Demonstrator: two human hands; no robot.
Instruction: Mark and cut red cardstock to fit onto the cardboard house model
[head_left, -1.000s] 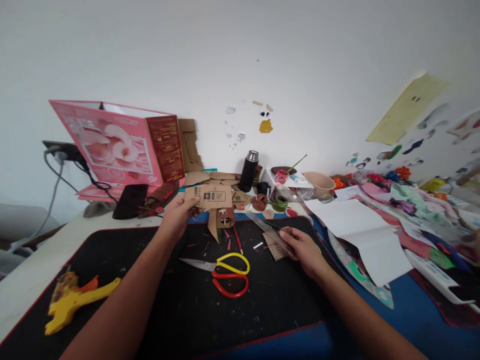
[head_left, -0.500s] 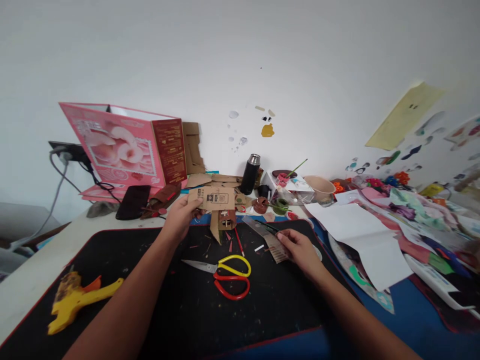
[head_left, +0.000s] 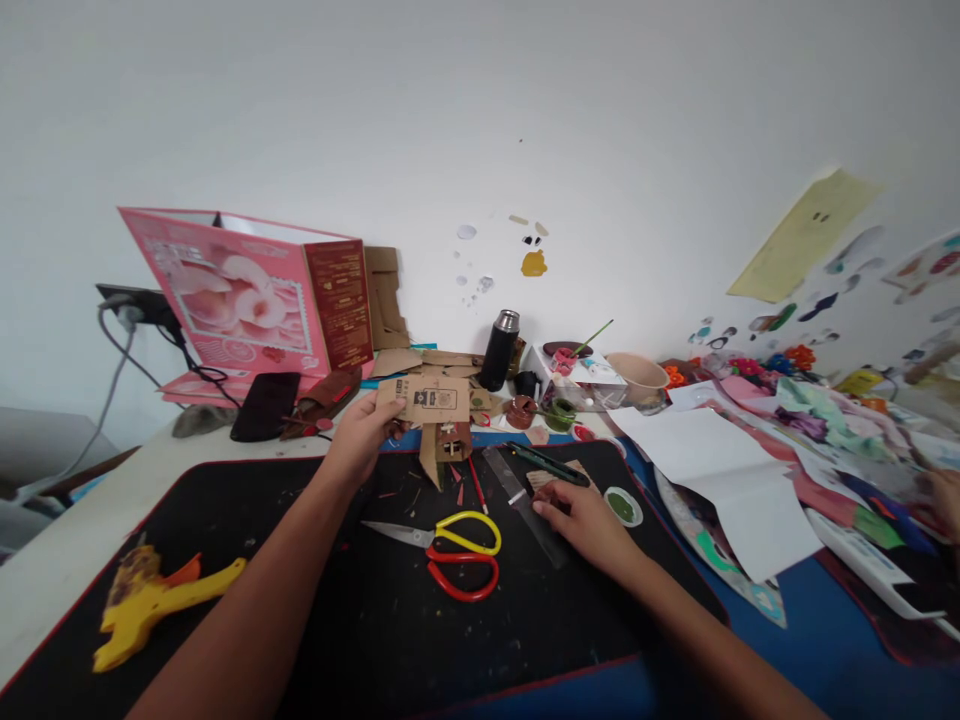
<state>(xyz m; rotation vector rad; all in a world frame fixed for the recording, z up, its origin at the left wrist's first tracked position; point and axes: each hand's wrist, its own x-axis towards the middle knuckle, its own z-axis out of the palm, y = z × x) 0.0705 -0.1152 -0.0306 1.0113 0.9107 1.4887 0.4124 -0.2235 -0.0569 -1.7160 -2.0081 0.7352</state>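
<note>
- By the left hand (head_left: 360, 437), a printed cardboard piece (head_left: 433, 400) is held up near the far edge of the black mat (head_left: 375, 640); its near corner is pinched between thumb and fingers, so this grip is closed on it.
- The right hand (head_left: 574, 515) is placed low over the mat, with its fingers loosely bent; whether the clear ruler (head_left: 517, 494) just beside its fingertips is held or only touched cannot be told.
- The ruler is laid slantwise on the mat.
- A dark cutter (head_left: 551, 464) and a corrugated piece (head_left: 538, 481) are seen just beyond the right hand.
- The scissors (head_left: 465, 517), with one yellow and one red handle, are left spread between the forearms.
- A yellow glue gun (head_left: 161, 600) is set at the mat's left side.
- On the table (head_left: 161, 465) beyond, a black flask (head_left: 498, 355) is stood near the wall, and a pink box (head_left: 247, 300) is placed at the left.
</note>
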